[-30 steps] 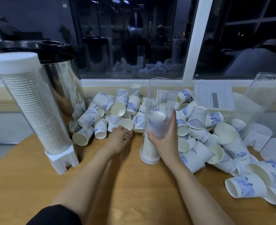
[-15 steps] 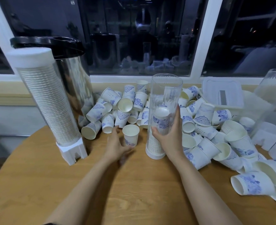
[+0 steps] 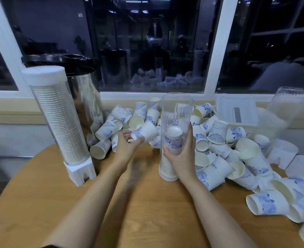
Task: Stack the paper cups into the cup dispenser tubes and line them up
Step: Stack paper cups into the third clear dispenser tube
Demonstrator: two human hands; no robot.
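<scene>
A clear dispenser tube (image 3: pixel 176 113) stands upright at the table's middle, with a short stack of cups low inside it. My right hand (image 3: pixel 181 153) grips the tube at mid height. My left hand (image 3: pixel 128 145) holds a white paper cup with blue print (image 3: pixel 146 132), lifted and tipped on its side just left of the tube. A full tube (image 3: pixel 58 120) with a white cap stands on a white base at the left. A heap of loose cups (image 3: pixel 217 140) spreads behind and to the right of the middle tube.
The round wooden table (image 3: pixel 147 212) ends close to me. A tall steel urn with a black lid (image 3: pixel 83 97) stands behind the full tube. At the right lie a clear lidded box (image 3: pixel 237 111), an empty tilted tube (image 3: pixel 289 104) and white foam bases (image 3: pixel 282 153).
My left hand has picked a cup out of the pile, raised it off the table and tipped it toward the middle tube. My right hand stays on the tube.
</scene>
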